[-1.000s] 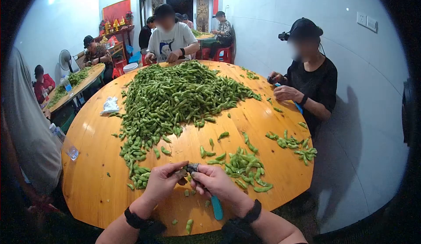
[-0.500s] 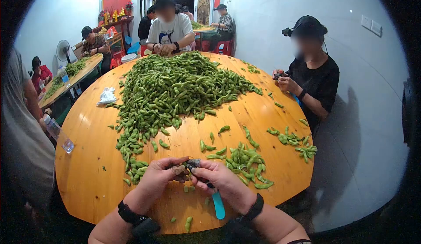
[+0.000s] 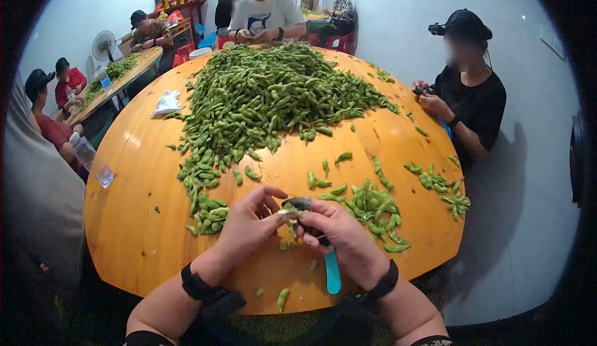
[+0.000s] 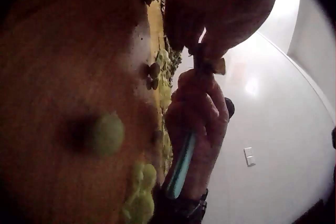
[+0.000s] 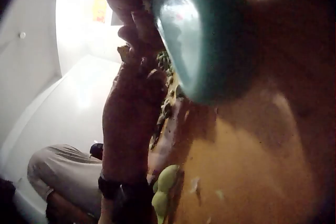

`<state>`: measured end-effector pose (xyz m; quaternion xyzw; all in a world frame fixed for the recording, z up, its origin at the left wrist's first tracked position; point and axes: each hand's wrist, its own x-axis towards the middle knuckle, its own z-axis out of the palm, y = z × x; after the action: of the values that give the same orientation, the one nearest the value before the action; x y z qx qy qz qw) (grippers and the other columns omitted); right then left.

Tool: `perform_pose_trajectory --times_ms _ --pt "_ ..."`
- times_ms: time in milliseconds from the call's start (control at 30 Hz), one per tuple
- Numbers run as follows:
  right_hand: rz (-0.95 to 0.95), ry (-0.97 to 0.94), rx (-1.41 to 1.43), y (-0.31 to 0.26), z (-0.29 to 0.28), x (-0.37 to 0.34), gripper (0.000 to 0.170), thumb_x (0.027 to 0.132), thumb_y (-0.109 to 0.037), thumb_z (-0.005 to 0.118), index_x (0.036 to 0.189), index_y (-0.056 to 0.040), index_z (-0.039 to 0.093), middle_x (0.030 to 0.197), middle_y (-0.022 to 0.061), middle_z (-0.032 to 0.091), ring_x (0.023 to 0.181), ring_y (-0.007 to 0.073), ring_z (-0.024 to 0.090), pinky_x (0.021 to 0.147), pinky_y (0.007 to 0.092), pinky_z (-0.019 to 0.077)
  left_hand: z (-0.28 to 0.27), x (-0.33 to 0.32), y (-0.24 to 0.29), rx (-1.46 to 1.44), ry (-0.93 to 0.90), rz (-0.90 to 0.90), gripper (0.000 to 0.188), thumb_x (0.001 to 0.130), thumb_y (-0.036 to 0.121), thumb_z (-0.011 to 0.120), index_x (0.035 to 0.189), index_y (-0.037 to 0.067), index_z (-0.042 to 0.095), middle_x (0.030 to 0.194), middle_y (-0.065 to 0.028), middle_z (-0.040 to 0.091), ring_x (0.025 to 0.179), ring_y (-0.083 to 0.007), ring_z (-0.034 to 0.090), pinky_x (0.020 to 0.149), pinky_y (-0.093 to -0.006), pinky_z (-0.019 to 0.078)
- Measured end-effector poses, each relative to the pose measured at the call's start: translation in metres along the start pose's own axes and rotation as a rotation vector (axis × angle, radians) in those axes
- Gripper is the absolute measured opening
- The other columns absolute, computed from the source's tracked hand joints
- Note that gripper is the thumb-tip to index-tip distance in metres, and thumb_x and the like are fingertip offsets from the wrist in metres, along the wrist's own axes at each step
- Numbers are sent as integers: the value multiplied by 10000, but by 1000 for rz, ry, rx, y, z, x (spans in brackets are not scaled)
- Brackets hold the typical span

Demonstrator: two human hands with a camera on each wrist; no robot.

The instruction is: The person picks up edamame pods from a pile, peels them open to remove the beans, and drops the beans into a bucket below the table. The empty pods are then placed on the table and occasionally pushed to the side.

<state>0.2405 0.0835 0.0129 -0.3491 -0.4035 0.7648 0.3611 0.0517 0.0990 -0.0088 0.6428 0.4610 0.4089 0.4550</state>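
Over the near part of the table, my two hands meet fingertip to fingertip. My left hand (image 3: 252, 221) pinches a green soybean pod (image 3: 290, 212) between thumb and fingers. In my right hand (image 3: 351, 234) is a tool with a flat teal handle (image 3: 333, 272), which sticks out below the palm; its working end is hidden by the fingers. A dark grey covering (image 3: 299, 203) wraps a right fingertip, right at the pod. The left wrist view shows the teal handle (image 4: 182, 166) along the right palm. Close to the right wrist camera, the handle's rounded end (image 5: 197, 40) looms large.
A large heap of pods (image 3: 273, 97) spreads over the wooden table (image 3: 134, 228). A smaller pile of pods (image 3: 376, 209) lies right of my hands. A crumpled white tissue (image 3: 167, 103) and a plastic bottle (image 3: 84, 151) are at left. Other people sit around the tables.
The view has shifted, so the table sits higher and further right. My left fingers have opened out somewhat, and a pale green pod now shows between my hands. The teal handle stays in my right hand.
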Motion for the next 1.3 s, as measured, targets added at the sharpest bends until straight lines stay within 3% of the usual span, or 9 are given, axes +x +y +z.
perform_pose_trajectory --times_ms 167,400,567,833,900,967,1067,1200,1300 --pt "-73 46 -82 9 -5 3 172 933 -148 503 1048 -65 600 736 -19 599 538 8 519 408 149 357 5 0 -2 340 116 356 156 807 67 678 930 -11 623 754 -74 623 625 -97 572 562 -237 466" --pt "-61 117 -140 10 1 2 142 928 -131 508 991 -53 610 704 -21 595 502 14 509 397 156 358 7 -2 -4 478 99 369 166 786 31 621 945 -7 595 774 -162 613 656 -242 618 611 -314 492" --pt "-98 142 -206 16 0 8 142 910 -112 508 977 -44 613 688 -23 589 488 22 507 387 167 360 16 -1 -8 488 144 230 143 819 54 539 946 -11 544 784 -215 599 721 -354 620 646 -394 493" --pt "-133 129 -234 20 -4 7 137 893 -108 504 939 -39 612 680 -11 586 483 32 510 383 176 360 13 -2 1 726 106 253 162 812 49 530 959 -18 547 865 -208 595 827 -384 598 728 -432 485" --pt "-177 212 -251 20 -17 12 147 904 -110 492 954 -21 598 684 10 588 469 41 503 376 179 360 1 5 4 795 75 278 191 799 33 540 984 -12 557 899 -185 593 868 -375 587 759 -427 483" --pt "-237 286 -221 17 -28 12 148 915 -105 484 976 -8 579 697 20 594 465 42 504 373 176 363 -17 18 5 1135 131 445 246 760 6 563 1005 8 589 966 -144 583 961 -351 545 829 -414 466" --pt "-292 375 -149 14 -35 12 164 932 -110 480 1015 13 550 704 42 600 454 47 502 364 175 366 -33 38 -6 1178 134 363 278 721 -7 587 995 23 624 984 -129 578 1026 -333 502 872 -404 446" --pt "-304 344 -141 14 -33 12 148 929 -114 493 992 4 559 702 38 601 459 43 506 362 175 362 -47 62 -19 1215 12 291 179 734 1 565 913 7 583 946 -173 566 899 -373 575 783 -436 478" --pt "-270 277 -171 15 -31 13 138 928 -117 495 970 -8 569 707 29 605 472 38 514 368 173 364 -45 59 -17 1221 66 290 78 756 9 555 832 -6 563 910 -187 575 809 -388 602 720 -449 489"
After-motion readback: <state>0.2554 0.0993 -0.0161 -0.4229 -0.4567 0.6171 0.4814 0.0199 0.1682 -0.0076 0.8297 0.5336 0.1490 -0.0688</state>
